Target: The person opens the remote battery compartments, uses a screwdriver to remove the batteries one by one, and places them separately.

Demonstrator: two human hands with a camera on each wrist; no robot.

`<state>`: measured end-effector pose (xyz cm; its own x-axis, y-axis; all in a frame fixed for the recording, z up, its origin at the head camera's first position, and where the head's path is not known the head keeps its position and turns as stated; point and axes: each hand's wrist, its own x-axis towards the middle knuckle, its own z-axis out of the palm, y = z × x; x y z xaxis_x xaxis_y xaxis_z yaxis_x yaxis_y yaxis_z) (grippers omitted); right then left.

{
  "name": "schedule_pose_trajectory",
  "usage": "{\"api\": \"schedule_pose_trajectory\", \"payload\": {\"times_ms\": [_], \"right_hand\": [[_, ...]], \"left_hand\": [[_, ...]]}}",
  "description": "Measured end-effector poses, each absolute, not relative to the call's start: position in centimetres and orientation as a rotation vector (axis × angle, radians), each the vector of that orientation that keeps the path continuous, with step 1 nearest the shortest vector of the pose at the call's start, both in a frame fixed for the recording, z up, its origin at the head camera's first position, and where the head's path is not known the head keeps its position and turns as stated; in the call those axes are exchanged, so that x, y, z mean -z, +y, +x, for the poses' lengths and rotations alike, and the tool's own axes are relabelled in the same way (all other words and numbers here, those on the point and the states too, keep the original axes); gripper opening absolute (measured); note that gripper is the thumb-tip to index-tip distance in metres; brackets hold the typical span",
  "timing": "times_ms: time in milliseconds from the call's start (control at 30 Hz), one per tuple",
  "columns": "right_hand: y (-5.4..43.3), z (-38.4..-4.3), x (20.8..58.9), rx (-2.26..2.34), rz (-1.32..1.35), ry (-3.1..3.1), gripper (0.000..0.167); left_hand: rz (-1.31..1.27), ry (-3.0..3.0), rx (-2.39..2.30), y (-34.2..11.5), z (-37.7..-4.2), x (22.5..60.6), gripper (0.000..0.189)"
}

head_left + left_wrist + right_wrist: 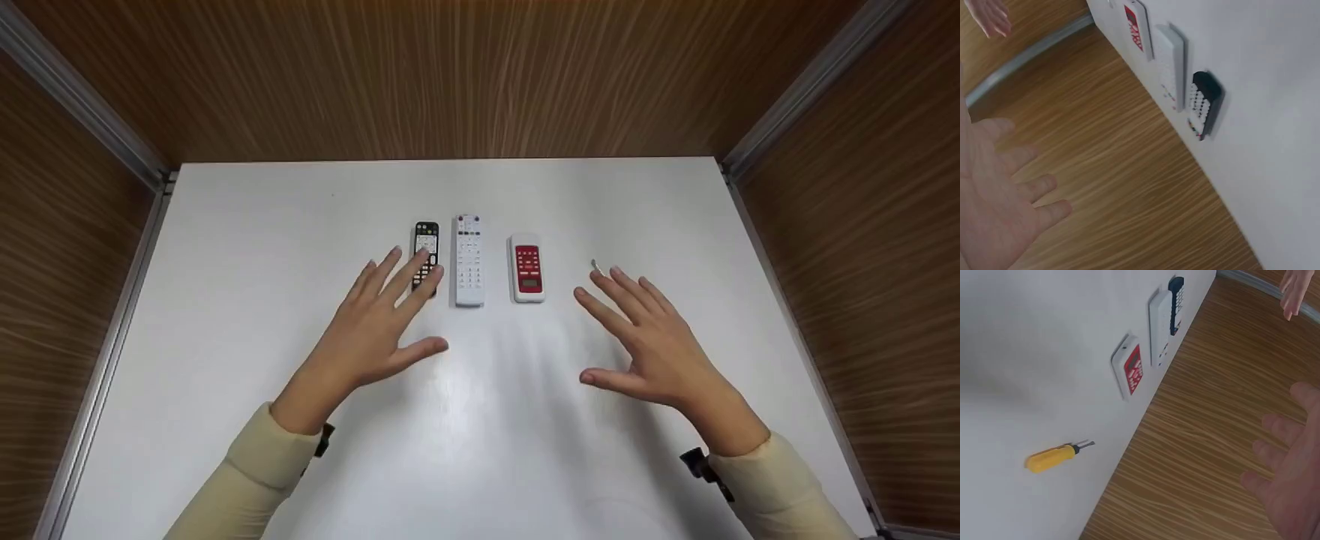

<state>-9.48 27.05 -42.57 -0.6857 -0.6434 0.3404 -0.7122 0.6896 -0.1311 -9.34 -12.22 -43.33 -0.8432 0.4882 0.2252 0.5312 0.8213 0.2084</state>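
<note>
Brown wood-grain panels (480, 82) enclose a white table (225, 225), seen from above. From left to right: a person's left hand (367, 330), in a beige sleeve (247, 465), is raised above the table, fingers spread wide. From overhead, its fingertips partly cover a black remote (427, 231) with pale buttons; the left wrist view shows hand and remote well apart. Just beside it lies a longer white remote (469, 259), then a shorter white remote with a red face (528, 259). Further right, a yellow-handled screwdriver (1053, 458) lies on the table, mostly hidden overhead behind the right hand (664, 345), which is also raised, fingers spread wide.
</note>
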Motion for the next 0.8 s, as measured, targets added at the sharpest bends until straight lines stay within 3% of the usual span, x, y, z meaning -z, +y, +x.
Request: {"api": "schedule_pose_trajectory", "payload": {"times_ms": [333, 533, 800], "right_hand": [[26.7, -12.3, 47.9, -0.594, 0.885, -2.605, 0.070], [24.8, -14.0, 51.2, -0.646, 0.829, -2.746, 0.064], [20.1, -15.9, 51.9, -0.761, 0.844, -2.857, 0.057]], "left_hand": [[-0.144, -2.839, 1.331, -10.1, -16.5, 49.5, 0.058], [0.077, -2.920, 1.305, -8.4, -19.4, 51.9, 0.057], [0.169, -2.999, 1.209, -6.9, -21.3, 53.0, 0.061]]}}
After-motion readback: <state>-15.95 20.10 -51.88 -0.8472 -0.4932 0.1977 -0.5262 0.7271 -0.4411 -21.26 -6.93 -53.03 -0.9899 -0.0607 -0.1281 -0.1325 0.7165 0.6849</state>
